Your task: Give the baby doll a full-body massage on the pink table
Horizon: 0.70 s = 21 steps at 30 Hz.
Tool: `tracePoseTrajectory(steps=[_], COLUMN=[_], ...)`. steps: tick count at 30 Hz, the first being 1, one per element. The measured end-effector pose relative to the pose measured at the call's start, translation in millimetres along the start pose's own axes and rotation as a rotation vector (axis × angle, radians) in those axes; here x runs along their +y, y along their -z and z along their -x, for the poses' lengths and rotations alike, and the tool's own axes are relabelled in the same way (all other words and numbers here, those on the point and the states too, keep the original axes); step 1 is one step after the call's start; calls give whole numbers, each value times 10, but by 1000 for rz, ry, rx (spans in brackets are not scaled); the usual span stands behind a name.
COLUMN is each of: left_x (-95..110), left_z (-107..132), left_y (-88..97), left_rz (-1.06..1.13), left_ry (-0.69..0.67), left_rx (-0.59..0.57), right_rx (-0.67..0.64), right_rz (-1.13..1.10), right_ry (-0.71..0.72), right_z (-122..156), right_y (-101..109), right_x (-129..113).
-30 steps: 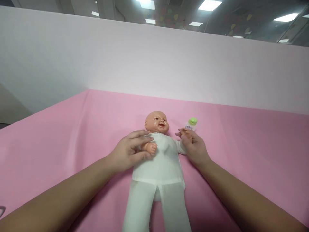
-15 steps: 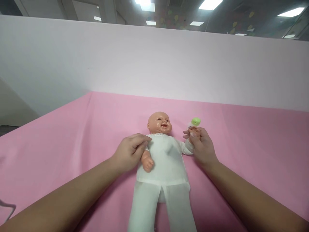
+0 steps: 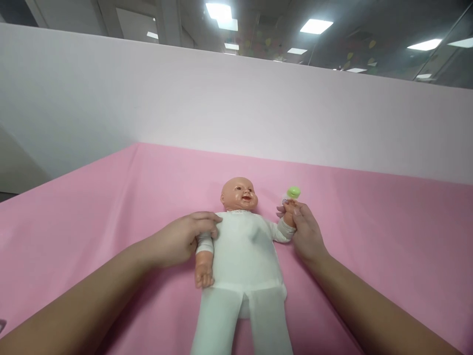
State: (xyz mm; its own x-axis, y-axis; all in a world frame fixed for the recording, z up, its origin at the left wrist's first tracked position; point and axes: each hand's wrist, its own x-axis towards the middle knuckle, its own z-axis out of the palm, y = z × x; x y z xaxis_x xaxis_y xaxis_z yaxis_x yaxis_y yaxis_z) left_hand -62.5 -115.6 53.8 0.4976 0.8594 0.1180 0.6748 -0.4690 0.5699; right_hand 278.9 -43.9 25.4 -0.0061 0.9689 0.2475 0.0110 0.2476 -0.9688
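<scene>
Resting at the doll's shoulder, on the left of the view, the left hand (image 3: 183,239) lies with its fingers bent over the white cloth of the upper sleeve. Its thumb is mostly hidden, so I cannot tell whether that grip closes round the limb or merely lies against it. The bald, tan, glossy plastic-headed doll in a white cloth suit (image 3: 244,251) lies on its back on the smooth pink bench (image 3: 388,236), in the middle of the view, its legs running out of the lower edge. Just below the left hand, the doll's tan plastic forearm (image 3: 204,266) hangs straight down beside the torso.

The right hand (image 3: 305,231) has its grip closed, pinching the doll's other small tan plastic hand (image 3: 290,209) between thumb and fingers. That arm is held out from the body, bent upward at the elbow, with a white cuff below the wrist. Just beyond the pinched hand stands out the lime-green cap (image 3: 294,192) of a small pale bottle, largely covered. A plain white panel (image 3: 236,103) rises behind the bench, with bright rectangular ceiling lights (image 3: 317,26) above it.
</scene>
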Motion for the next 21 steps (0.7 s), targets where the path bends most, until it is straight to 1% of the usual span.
tracePoseTrajectory(steps=[4, 8, 11, 13, 15, 16, 18, 20, 21], left_x=[-81, -102, -58, -1, 78, 121, 202, 260, 278], left_z=[52, 46, 7, -18, -32, -34, -32, -26, -24], left_y=[34, 28, 4, -20, -49, -65, -101, -145, -169], left_rz=[-18, -5, 23, 57, 49, 30, 3, 38, 76], left_ry=[85, 91, 35, -23, -44, -32, 34, 103, 116], left_rx=[-59, -62, 10, 91, 175, 207, 237, 243, 241], right_rx=[27, 57, 99, 125, 147, 154, 155, 144, 135], right_rz=[12, -33, -67, -83, -104, -115, -121, -115, -113], right_ry=[0, -41, -71, -89, -105, -108, -103, -95, -92], right_z=[5, -47, -105, -141, -170, -181, -195, -200, -199], right_y=[12, 39, 74, 99, 117, 124, 132, 136, 136], right_x=[-5, 5, 30, 56, 88, 105, 136, 162, 172])
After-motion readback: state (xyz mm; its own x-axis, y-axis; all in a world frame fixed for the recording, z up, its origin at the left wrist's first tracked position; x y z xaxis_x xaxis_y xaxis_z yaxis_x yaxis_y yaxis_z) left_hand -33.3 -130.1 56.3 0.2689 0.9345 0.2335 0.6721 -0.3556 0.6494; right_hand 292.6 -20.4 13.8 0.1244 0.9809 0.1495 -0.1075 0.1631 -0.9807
